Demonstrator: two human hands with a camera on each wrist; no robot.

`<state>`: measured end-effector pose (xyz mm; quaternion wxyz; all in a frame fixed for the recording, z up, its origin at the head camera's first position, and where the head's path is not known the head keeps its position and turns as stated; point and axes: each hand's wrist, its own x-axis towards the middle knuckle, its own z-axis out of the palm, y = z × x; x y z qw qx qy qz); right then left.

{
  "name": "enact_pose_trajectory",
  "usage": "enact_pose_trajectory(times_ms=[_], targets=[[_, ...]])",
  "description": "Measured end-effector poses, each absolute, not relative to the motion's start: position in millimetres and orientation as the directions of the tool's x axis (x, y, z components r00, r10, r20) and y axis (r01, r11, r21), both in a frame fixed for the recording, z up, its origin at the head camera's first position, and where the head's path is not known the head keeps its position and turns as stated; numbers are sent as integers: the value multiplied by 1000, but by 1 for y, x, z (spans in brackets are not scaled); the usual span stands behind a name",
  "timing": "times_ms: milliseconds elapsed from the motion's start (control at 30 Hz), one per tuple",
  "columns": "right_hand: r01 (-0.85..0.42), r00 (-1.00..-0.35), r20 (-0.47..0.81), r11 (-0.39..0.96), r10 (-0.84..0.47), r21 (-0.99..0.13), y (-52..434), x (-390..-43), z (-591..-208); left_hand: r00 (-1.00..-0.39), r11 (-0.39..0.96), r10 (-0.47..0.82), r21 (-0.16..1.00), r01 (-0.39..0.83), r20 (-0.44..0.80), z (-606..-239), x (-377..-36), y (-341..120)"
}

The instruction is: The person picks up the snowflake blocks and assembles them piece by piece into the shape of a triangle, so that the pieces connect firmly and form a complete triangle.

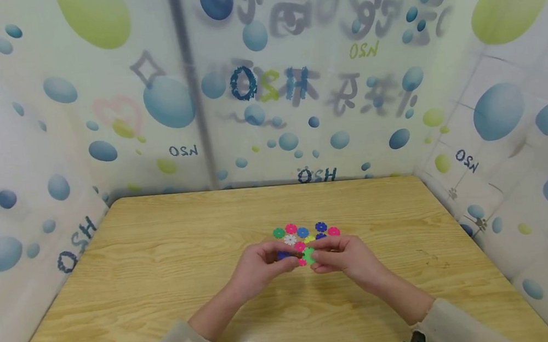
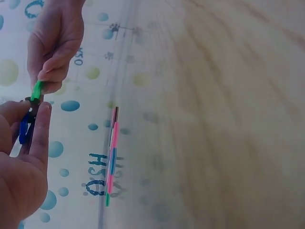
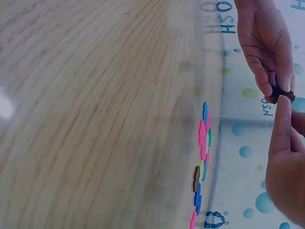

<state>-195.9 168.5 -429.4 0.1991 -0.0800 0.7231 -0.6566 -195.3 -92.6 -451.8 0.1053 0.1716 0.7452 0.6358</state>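
Both hands meet over the front of a group of notched plastic snowflake discs. My left hand (image 1: pixel 258 267) pinches a blue snowflake disc (image 2: pixel 23 130) and a dark brown snowflake disc (image 3: pixel 284 96), which are set at an angle to each other. A bright green snowflake disc (image 1: pixel 308 255) is held between the thumb and fingers of my right hand (image 1: pixel 350 255). In the left wrist view the green disc's lower end meets the dark disc. Fingers hide much of the joined pieces.
Behind the hands, loose snowflake discs lie flat on the wooden table (image 1: pixel 162 242), among them a white disc (image 1: pixel 290 239), a green disc (image 1: pixel 279 232) and a pink disc (image 1: pixel 333 232). A patterned curtain (image 1: pixel 260 128) rises along the table's far edge and sides.
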Motion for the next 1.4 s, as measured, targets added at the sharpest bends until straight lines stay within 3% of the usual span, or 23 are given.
enact_pose_trajectory(times_ms=[300,667,1133,1400], targets=[[39,-911,-140,257,-387,-966,165,-192,-428,-939,38,338,996,75,58,-454,-195,-92],[-67,-907,-17,184,-421,-981,163,-188,-434,-939,68,339,994,80,53,-451,-192,-91],[-85,-918,2,190,-396,-978,156,-187,-436,-936,-8,345,997,75,73,-454,-191,-93],[-46,-914,-65,262,-401,-964,157,-188,-437,-913,63,404,993,96,63,-453,-195,-98]])
